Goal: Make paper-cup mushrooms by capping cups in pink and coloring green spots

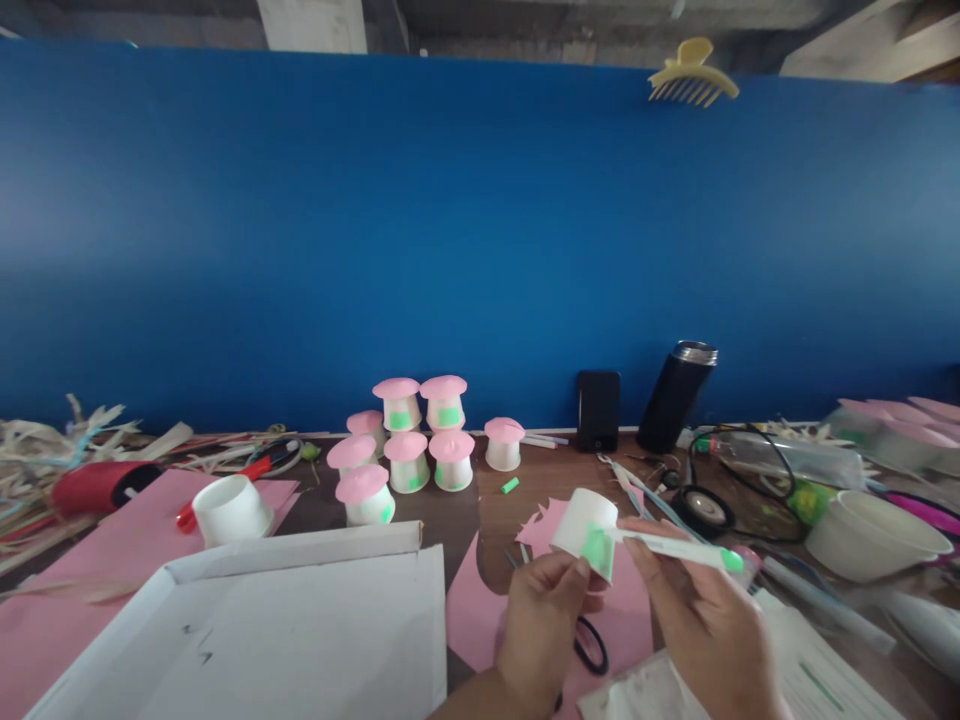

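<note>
My left hand (546,615) grips a white paper cup (581,515), tilted bottom up, with a green coloured patch on its side. My right hand (709,625) is closed round a white marker (671,546) with a green end, its tip against the green patch. A loose green marker cap (510,486) lies on the table beyond the cup. Just below my left hand are scissors (592,646), partly hidden, on cut pink paper (480,610). To the left stand several upturned cups (407,470) topped with pink paper discs, most showing green patches, some stacked.
A white cardboard tray (322,620) fills the front left, with a bare paper cup (231,510) behind it. A black phone (598,412) and a dark flask (675,398) stand against the blue partition (480,220). Cables, a plastic bottle (787,458) and more cups (874,535) clutter the right.
</note>
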